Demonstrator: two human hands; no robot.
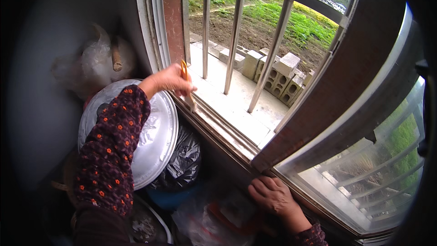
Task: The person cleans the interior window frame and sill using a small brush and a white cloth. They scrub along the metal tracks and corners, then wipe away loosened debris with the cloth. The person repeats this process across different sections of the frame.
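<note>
My left hand [175, 81] is shut on a small brush [192, 104] with an orange handle, held nearly upright. The brush's bristles point down and touch the sliding track [222, 126] at the bottom of the window. My right hand [271, 193] rests lower right against the inner edge of the window frame, its fingers curled together; its palm is hidden. Both forearms wear dark sleeves with small orange flowers. Under my left forearm is a large round metal lid [157, 136].
Metal bars [233, 41] stand outside the opening, with hollow concrete blocks [273, 75] beyond. A glass sash [362, 167] is at the right. Below the window are a black plastic bag [184, 159] and a blue container [170, 196]. Clear plastic bags [97, 56] lie at the left.
</note>
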